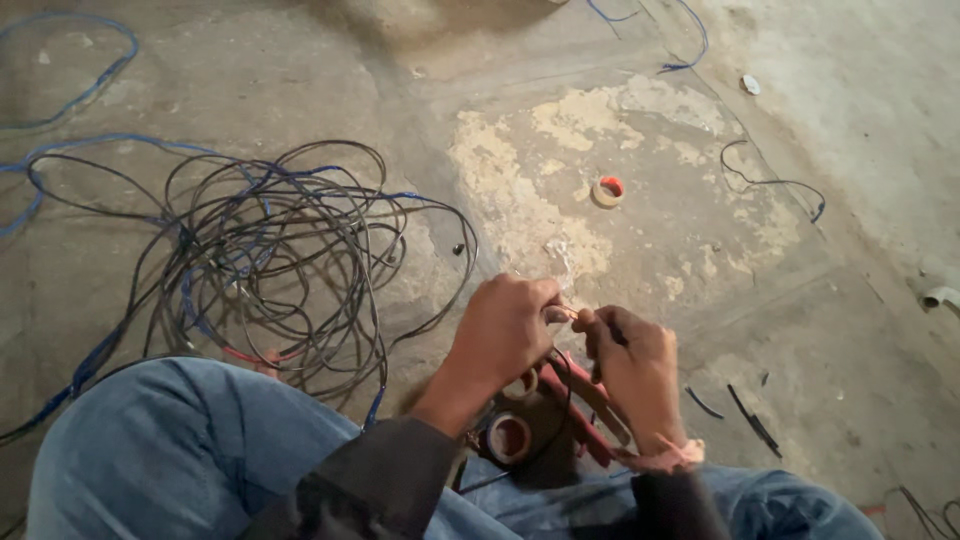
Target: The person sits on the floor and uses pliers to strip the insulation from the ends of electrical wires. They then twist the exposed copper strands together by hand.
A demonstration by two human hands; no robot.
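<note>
**A:** What are the fingers doing?

**B:** The fingertips of both hands meet in the middle. The left hand (pixel 505 328) is curled into a loose fist. Its thumb and first finger pinch the end of a thin wire (pixel 566 313). The right hand (pixel 632 362) pinches the same wire end from the other side. So both hands are closed on it.

**A:** Where is the wire, then?

**B:** Right between the two sets of fingertips. Only a small pale bit shows there. A dark wire runs down from the hands toward the lap. I cannot tell if it is the same one.

**A:** What is under the hands?

**B:** One roll of tape (pixel 508 437) lies just below the left wrist. Beside it is a red tool (pixel 585 410), under the right hand. I cannot tell what kind of tool it is.

**A:** And farther out?

**B:** One more roll of tape (pixel 607 190) lies on the floor (pixel 860 250), well past the hands. To the left is one big pile of wires (pixel 275 265), black and blue, all in loops. I cannot count the wires in it. A few short black bits (pixel 752 418) lie to the right of the right hand. One short curly wire (pixel 770 182) lies far off on the right.

**A:** And close to the camera?

**B:** Two knees in blue jeans (pixel 170 450), and two dark sleeves.
</note>
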